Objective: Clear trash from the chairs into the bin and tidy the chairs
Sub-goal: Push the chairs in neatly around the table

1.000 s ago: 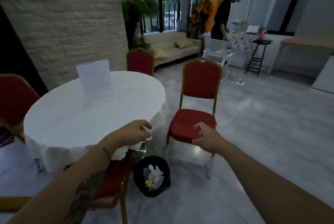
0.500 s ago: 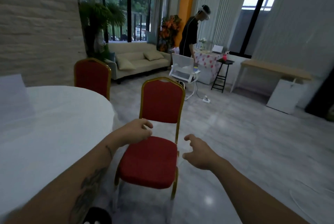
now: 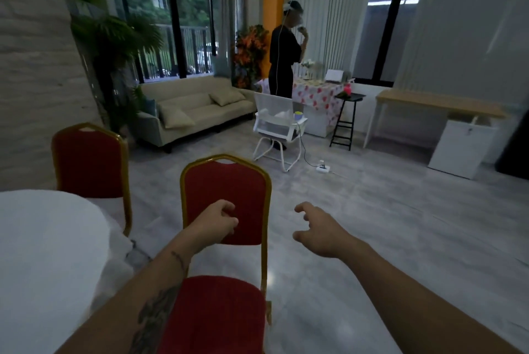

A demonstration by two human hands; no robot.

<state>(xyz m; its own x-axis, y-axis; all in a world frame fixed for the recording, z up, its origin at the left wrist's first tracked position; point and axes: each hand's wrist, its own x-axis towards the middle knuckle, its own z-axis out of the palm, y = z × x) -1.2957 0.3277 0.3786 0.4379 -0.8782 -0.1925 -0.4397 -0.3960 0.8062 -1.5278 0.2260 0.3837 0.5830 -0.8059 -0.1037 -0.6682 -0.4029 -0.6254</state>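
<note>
Red chair (image 3: 226,199) before both empty hands; white table (image 3: 43,253) beside it.

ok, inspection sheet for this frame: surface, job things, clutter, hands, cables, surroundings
Surface: round table with white cloth, lower left; visible part bare.
Job things: near red chair, seat bare; second red chair beside the table. Bin not in view.
Clutter: nothing seen on either chair.
Hands: left hand loosely curled before the chair back; right hand open, empty.
Cables: power strip and cord on floor.
Surroundings: sofa, white chair, another person standing.
</note>
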